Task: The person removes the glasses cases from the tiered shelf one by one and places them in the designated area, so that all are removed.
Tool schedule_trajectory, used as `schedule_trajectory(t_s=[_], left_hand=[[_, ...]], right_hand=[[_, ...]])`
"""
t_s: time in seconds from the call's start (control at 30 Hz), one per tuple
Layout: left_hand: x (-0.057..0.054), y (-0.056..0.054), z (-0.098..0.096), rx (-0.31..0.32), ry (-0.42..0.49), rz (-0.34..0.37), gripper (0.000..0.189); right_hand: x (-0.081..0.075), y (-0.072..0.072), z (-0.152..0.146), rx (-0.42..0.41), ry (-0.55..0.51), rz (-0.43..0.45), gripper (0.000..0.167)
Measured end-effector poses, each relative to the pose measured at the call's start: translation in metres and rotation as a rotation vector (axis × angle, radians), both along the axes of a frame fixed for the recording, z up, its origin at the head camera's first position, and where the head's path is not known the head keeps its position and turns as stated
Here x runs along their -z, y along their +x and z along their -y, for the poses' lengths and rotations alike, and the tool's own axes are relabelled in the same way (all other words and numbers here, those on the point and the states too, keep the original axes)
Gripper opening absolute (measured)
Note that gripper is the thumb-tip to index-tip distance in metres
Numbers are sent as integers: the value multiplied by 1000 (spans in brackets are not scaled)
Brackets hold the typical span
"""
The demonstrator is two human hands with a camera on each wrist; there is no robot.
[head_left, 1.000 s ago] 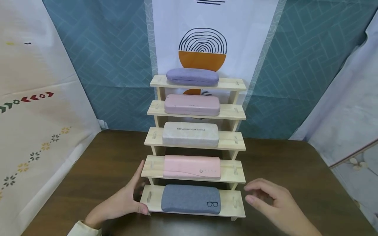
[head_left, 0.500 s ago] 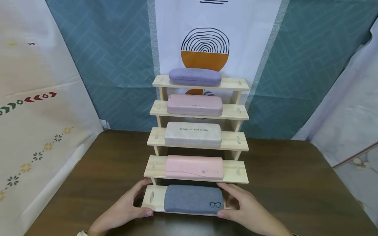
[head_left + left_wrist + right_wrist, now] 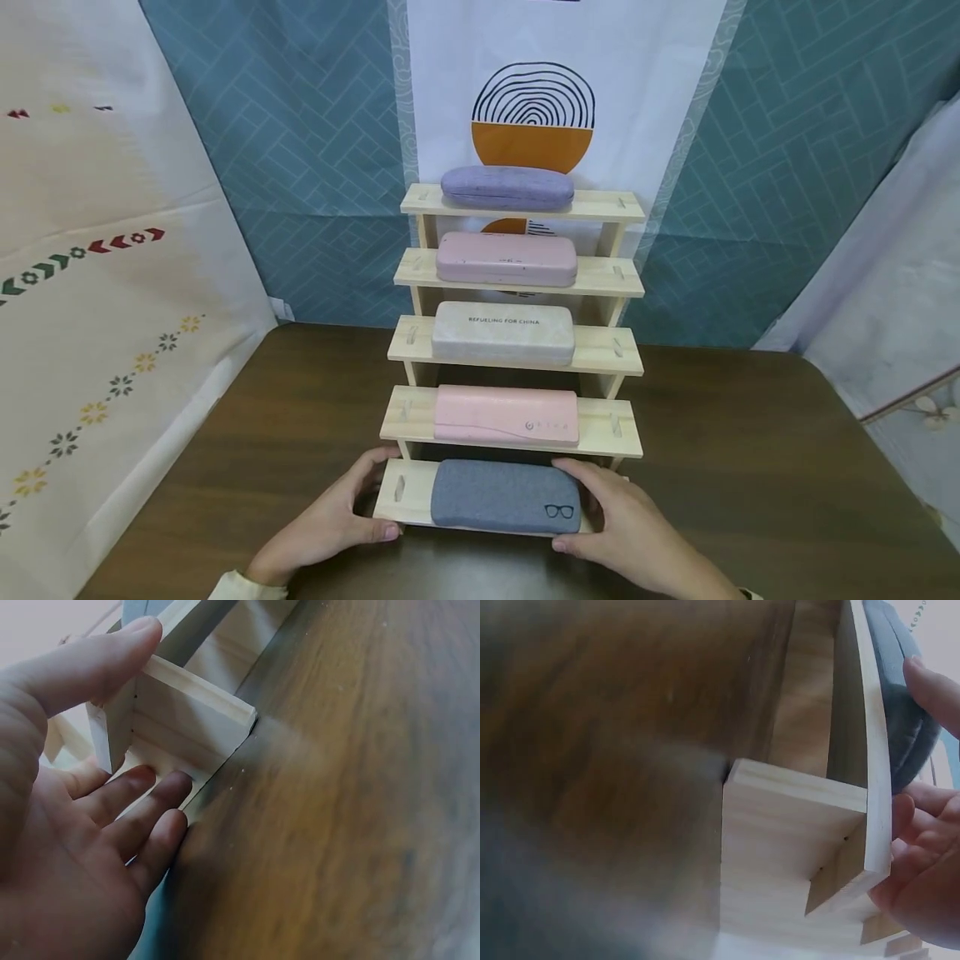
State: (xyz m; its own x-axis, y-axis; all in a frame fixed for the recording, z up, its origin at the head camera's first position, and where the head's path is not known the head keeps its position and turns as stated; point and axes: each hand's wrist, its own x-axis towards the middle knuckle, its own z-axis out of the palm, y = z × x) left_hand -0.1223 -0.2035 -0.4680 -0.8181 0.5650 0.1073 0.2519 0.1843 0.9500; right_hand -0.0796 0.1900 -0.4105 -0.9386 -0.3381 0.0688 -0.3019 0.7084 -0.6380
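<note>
A blue-grey glasses case (image 3: 502, 497) with a small glasses print lies on the lowest step of a tiered wooden rack (image 3: 412, 492). My right hand (image 3: 630, 525) grips the case's right end, thumb at its front and fingers behind; in the right wrist view the thumb (image 3: 934, 690) presses the side of the case. At the rack's lower left end is my left hand (image 3: 333, 521), holding the lowest board, its thumb (image 3: 112, 664) on the front edge. The other fingers (image 3: 161, 802) reach under the board beside the upright.
Higher steps carry a pink case (image 3: 506, 414), a pale case (image 3: 502, 333), a mauve case (image 3: 506, 259) and a lavender case (image 3: 507, 187). The rack stands on a dark wooden table (image 3: 315, 400). Behind hangs a teal and white cloth (image 3: 315, 167).
My right hand has come in from the right and taken hold of the blue-grey glasses case. My left hand has closed in on the lowest board. The head view has shifted slightly.
</note>
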Motion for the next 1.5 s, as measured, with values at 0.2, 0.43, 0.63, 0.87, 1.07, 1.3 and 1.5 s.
schedule_trajectory(t_s=[0.2,0.43,0.63,0.87,1.07,1.3,1.5], left_hand=[[1,-4,-2,-17,-9,1,77],[1,-7,-3,-23,-13,41,77],[1,-7,-3,-19,-3,46,76],[0,-5,-1,-20,-8,46,76],[1,-3,0,-20,2,44,76],[3,-3,1,12,43,53,76],[5,-2,2,30,73,58,75]], right_hand=[[-4,3,-7,28,-140,38,74],[-7,4,-19,-85,-421,156,68],[-11,5,-28,-163,-603,222,64],[-10,9,-45,-236,-809,391,61],[-14,8,-67,-269,-886,440,62],[-25,4,-104,-362,-936,342,66],[-37,1,-141,-335,-908,186,72]])
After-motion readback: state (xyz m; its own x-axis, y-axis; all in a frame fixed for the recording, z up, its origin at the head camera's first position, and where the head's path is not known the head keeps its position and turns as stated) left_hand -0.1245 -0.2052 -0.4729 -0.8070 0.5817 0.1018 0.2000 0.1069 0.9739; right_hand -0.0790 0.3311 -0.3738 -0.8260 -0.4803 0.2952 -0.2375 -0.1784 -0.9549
